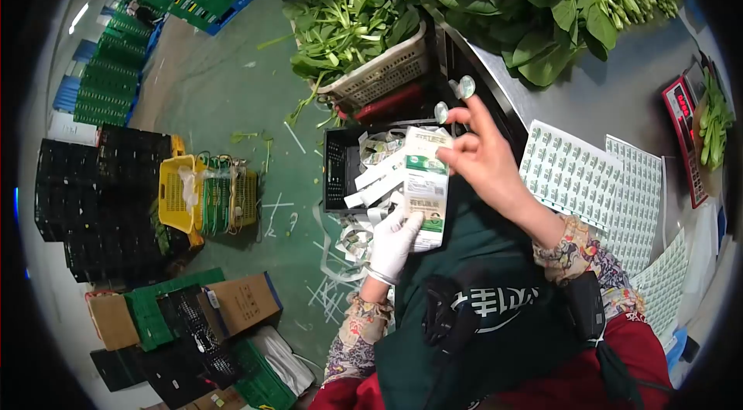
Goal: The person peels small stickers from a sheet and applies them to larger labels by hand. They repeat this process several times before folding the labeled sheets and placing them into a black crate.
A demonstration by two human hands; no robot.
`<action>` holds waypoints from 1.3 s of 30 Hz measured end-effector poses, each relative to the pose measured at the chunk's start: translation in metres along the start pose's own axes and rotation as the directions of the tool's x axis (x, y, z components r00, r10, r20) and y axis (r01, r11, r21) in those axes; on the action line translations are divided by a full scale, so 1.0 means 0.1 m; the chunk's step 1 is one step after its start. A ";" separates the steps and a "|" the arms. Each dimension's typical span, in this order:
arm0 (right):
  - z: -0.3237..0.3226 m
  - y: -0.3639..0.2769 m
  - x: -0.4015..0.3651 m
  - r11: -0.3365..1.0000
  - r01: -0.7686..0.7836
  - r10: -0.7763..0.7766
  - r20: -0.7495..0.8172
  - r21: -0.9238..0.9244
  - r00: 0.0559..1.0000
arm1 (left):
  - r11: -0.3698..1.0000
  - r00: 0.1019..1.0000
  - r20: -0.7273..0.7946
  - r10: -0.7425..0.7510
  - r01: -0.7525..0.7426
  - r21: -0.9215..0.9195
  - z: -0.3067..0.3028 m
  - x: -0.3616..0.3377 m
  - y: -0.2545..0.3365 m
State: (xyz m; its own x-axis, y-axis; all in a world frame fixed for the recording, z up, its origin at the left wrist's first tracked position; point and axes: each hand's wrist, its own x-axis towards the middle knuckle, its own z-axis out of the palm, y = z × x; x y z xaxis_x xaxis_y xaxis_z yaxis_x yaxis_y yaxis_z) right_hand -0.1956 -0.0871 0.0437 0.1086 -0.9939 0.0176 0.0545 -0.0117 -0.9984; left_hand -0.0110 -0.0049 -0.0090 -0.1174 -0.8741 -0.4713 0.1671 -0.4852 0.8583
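Workroom, green floor [271, 255], steel tabletop [619, 112] on the right. Nearest: left hand [391, 243], gloved, pinches the printed labels [426, 185] low down, thumb on top. Right hand [495, 166], bare, partly spread: two raised fingertips each carry a round sticker [466, 86], lower digit at the labels' upper part; can't tell if it presses. Labels sit between the hands, above the apron.

For clean placement, I'd keep the left pinch firm, labels flat and edges lined up, sticker faces off everything until square over the spot, then press from the middle outward.

Just past the labels: black crate [334, 170] with white strips. Right of the right forearm: sticker sheets [573, 170] on the tabletop. Farther: basket [379, 77] of greens, leafy heap [542, 23], red scale [687, 143] with a bunch on it. Yellow crate [176, 197] off left on the floor.
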 end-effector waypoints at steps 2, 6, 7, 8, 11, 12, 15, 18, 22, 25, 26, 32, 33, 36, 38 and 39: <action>-0.03 0.11 0.01 0.987 0.065 -0.071 -0.035 -0.149 0.997 | 0.996 0.994 -0.111 0.002 -0.012 -0.087 -0.05 0.02 -0.06; 0.12 0.11 -0.31 0.957 -0.238 0.287 0.422 -0.167 0.860 | 0.984 0.966 -0.192 0.170 -0.155 0.091 0.01 0.04 0.11; 0.14 0.15 -0.32 0.959 -0.216 0.277 0.442 -0.183 0.853 | 0.988 0.972 -0.179 0.155 -0.148 0.052 0.06 0.03 0.16; 0.15 0.18 -0.32 0.960 -0.198 0.269 0.464 -0.197 0.844 | 0.991 0.977 -0.167 0.136 -0.135 0.013 0.11 0.03 0.19; 0.08 0.13 -0.28 0.909 -0.170 0.347 0.465 -0.381 0.815 | 0.894 0.954 -0.060 0.293 -0.251 0.370 0.07 0.04 0.14; 0.07 0.16 -0.28 0.922 -0.184 0.327 0.430 -0.341 0.842 | 0.814 0.939 -0.004 0.343 -0.295 0.500 0.05 0.04 0.14; 0.03 0.22 -0.21 0.970 -0.208 0.235 0.289 -0.122 0.928 | 0.967 0.968 -0.043 0.247 -0.244 0.075 0.15 0.06 0.22; -0.01 0.18 -0.07 0.958 -0.215 0.211 0.040 0.188 0.977 | 0.993 0.998 0.022 0.065 -0.067 0.103 -0.03 0.08 0.03; 0.05 0.19 -0.23 0.946 -0.324 0.319 0.158 0.004 0.934 | 0.989 0.979 -0.200 0.048 -0.074 -0.127 0.01 0.09 0.02; 0.20 0.14 -0.36 0.922 -0.369 0.387 0.226 -0.120 0.894 | 0.976 0.958 -0.261 0.122 -0.163 -0.144 0.10 0.07 0.12; 0.23 0.16 -0.38 0.930 -0.349 0.367 0.230 -0.116 0.901 | 0.976 0.949 -0.267 0.167 -0.199 -0.094 0.10 0.07 0.12; 0.28 0.24 -0.43 0.955 -0.081 0.130 0.158 -0.286 0.979 | 0.935 0.883 -0.317 0.348 -0.302 0.187 0.10 0.11 0.00; 0.28 0.25 -0.43 0.957 -0.091 0.134 0.142 -0.276 0.981 | 0.935 0.880 -0.323 0.348 -0.302 0.187 0.10 0.12 -0.02; 0.28 0.27 -0.43 0.957 -0.134 0.171 0.126 -0.259 0.977 | 0.931 0.869 -0.340 0.359 -0.305 0.202 0.13 0.13 -0.01; 0.29 0.27 -0.43 0.957 -0.147 0.183 0.126 -0.250 0.975 | 0.930 0.867 -0.344 0.361 -0.305 0.206 0.13 0.14 0.00; 0.29 0.27 -0.44 0.958 -0.144 0.179 0.128 -0.246 0.975 | 0.931 0.868 -0.344 0.357 -0.303 0.201 0.13 0.14 -0.01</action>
State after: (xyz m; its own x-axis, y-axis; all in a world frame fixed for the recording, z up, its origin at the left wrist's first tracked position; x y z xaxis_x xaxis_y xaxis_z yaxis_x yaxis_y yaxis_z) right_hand -0.1704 -0.0410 0.0173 0.2425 -0.9577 -0.1551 -0.2079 0.1049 -0.9725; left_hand -0.0251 -0.0165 -0.0137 0.2943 -0.9400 -0.1727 -0.0056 -0.1824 0.9832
